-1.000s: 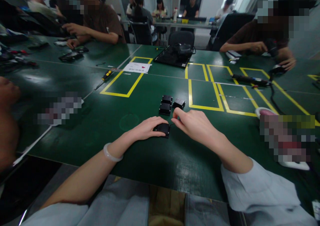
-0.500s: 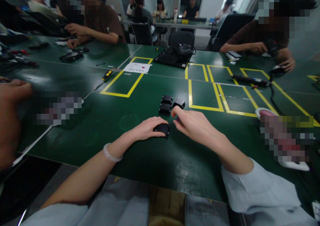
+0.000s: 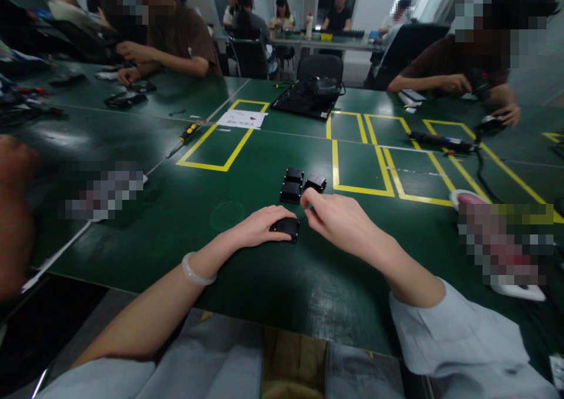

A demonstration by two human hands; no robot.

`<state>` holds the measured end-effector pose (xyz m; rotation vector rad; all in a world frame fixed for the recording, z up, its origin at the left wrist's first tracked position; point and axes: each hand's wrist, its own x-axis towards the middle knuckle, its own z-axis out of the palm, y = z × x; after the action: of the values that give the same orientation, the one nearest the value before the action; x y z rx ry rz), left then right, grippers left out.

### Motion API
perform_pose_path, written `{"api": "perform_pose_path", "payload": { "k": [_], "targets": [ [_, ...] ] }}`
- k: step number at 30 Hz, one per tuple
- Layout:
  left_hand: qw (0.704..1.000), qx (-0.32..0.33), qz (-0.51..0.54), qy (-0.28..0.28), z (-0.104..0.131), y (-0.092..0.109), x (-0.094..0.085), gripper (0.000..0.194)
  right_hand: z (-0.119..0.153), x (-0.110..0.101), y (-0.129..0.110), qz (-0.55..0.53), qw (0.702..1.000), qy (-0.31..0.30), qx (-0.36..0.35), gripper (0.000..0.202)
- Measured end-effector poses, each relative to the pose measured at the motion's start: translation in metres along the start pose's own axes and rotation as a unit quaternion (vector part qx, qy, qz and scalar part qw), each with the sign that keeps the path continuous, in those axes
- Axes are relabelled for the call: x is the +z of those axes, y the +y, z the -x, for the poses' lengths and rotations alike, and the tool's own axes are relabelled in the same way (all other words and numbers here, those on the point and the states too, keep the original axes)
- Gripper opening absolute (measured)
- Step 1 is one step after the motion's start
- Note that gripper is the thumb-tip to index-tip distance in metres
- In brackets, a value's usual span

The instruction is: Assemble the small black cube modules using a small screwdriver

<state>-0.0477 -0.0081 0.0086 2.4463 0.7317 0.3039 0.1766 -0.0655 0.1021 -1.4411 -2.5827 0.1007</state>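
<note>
My left hand [image 3: 264, 225] is closed around a small black rectangular piece [image 3: 286, 228] that lies on the green table, thumb along its near side. At that piece's right corner, my right hand [image 3: 328, 214] is pinched. A thin dark tip shows between the pinch and the piece, but my fingers hide most of it, so its kind cannot be made out. Just beyond my hands lie more small black pieces: a pair [image 3: 292, 184] in line, and a single tilted one [image 3: 315, 181] close to my right fingers.
A yellow-and-black screwdriver [image 3: 187, 131] and a paper label [image 3: 243, 120] lie ahead on the left. Yellow tape outlines [image 3: 363, 193] mark the table. Blurred-out phones [image 3: 108, 193] flank me on both sides. At the left edge is another person's arm [image 3: 15, 217]; co-workers sit across.
My right hand has shifted very slightly at the black piece, its fingers turned a little. My left hand keeps its place. The other person's hand on the left has moved a little outward.
</note>
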Motion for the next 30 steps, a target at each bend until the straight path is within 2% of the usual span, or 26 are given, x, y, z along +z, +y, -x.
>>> {"api": "perform_pose_path", "payload": {
  "k": [7,14,20,26,30],
  "targets": [
    [1.000,-0.002,0.000,0.003,0.0008,-0.0002,-0.0002,0.044,-0.0015,0.0035,0.0003,0.042,0.999,-0.006,0.003,0.022],
    [1.000,0.001,0.004,0.005,0.0003,-0.0003,0.0002,0.042,0.0006,0.0010,-0.0014,0.000,1.000,0.015,0.003,0.017],
    [1.000,-0.003,0.000,0.004,0.0002,0.0008,-0.0003,0.044,-0.0014,0.0033,0.0011,0.026,1.000,-0.004,0.014,0.019],
    [1.000,-0.002,-0.002,0.003,-0.0001,0.0014,-0.0005,0.042,-0.0010,0.0036,0.0013,-0.006,1.000,0.014,0.006,0.018],
    [1.000,-0.001,-0.006,0.001,0.0000,0.0005,-0.0002,0.043,-0.0025,0.0027,-0.0006,0.018,1.000,-0.001,0.020,0.022]
  ]
}}
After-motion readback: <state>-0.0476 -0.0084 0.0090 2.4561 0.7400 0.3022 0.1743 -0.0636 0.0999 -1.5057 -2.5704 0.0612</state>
